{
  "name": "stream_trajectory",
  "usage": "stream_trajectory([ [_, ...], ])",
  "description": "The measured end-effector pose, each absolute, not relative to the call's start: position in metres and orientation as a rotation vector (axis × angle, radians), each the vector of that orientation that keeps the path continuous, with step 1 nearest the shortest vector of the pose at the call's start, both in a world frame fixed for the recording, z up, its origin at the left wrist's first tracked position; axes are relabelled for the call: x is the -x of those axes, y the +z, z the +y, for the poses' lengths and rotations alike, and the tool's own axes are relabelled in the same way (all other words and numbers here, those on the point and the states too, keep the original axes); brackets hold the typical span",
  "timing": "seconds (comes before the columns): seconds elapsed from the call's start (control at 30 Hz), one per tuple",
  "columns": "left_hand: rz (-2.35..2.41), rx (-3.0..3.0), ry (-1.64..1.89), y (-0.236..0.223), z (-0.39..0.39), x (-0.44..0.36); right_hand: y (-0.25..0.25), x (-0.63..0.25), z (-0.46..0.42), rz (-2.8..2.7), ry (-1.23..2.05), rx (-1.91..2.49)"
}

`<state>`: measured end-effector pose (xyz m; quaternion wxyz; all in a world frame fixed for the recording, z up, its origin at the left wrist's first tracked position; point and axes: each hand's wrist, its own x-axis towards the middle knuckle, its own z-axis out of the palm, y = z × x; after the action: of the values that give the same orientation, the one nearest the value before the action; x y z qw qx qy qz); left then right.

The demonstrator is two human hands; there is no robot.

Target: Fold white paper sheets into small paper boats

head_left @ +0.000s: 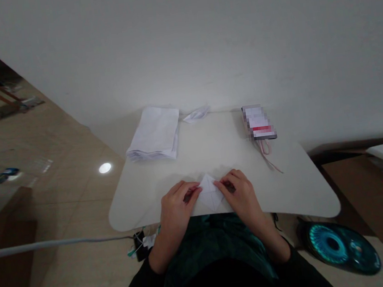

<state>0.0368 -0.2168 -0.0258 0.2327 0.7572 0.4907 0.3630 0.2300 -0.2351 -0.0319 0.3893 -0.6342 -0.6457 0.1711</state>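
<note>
A small white sheet of paper (pixel 210 191), folded to a point with creases showing, lies at the near edge of the white table (pixel 221 158). My left hand (pixel 176 206) pinches its left side, fingers curled onto the fold. My right hand (pixel 237 192) pinches its right side the same way. Both hands rest on the tabletop, one at each side of the point.
A stack of white sheets (pixel 155 134) sits at the back left, a folded paper piece (pixel 196 114) behind it. A card with a pink lanyard (pixel 259 123) lies at the back right. On the floor stand a round teal-lit device (pixel 340 246) and cardboard boxes (pixel 357 188).
</note>
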Motion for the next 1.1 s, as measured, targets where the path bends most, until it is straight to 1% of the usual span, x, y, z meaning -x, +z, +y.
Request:
stream_trajectory([
  [0.27,1.424,-2.064,0.918,-0.025,-0.215,-0.04,-0.031,-0.227,-0.234,-1.647,0.377,1.681],
  [0.5,1.359,-2.255,0.872,-0.02,-0.214,-0.04,-0.029,-0.224,-0.235,-1.685,0.298,1.738],
  [0.67,1.338,-2.448,0.783,-0.02,-0.214,-0.044,-0.029,-0.223,-0.236,-1.689,0.315,1.741],
  [0.87,1.461,-2.465,0.708,-0.017,-0.214,-0.054,-0.026,-0.224,-0.237,-1.649,0.354,1.736],
  [0.97,1.441,-2.471,0.681,-0.015,-0.212,-0.055,-0.028,-0.223,-0.242,-1.679,0.273,1.658],
  [1.1,1.414,-2.457,0.74,-0.015,-0.211,-0.056,-0.03,-0.218,-0.259,-1.819,0.098,1.578],
])
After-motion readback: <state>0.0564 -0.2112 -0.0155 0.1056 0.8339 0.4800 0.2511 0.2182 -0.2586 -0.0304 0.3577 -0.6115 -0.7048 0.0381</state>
